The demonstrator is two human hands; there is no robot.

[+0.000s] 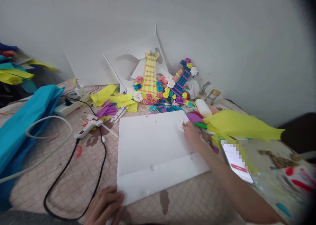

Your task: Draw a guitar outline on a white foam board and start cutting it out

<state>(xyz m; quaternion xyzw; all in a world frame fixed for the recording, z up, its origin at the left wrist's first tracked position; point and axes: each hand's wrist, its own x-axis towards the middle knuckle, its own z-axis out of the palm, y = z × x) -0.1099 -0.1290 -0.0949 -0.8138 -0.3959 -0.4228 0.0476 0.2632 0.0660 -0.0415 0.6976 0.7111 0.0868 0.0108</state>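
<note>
A white foam board (pixel 150 142) lies flat on the table in front of me, with a crease across its lower part and a small dent. My left hand (pixel 106 203) is at its near left corner, fingers curled together and fingertips on the edge. Near the far right corner, my right hand (pixel 192 133) pinches a crumpled white piece (pixel 181 124), perhaps tissue, against the board's surface. The right forearm reaches in over the board's right edge.
Behind the board stand a yellow paper-flower guitar (pixel 150 77) and a blue one (pixel 184 77). At left are a power strip (pixel 85 129), its black cable and blue crepe paper (pixel 32 116). Yellow paper (pixel 237 124) and a phone (pixel 234 159) lie at right.
</note>
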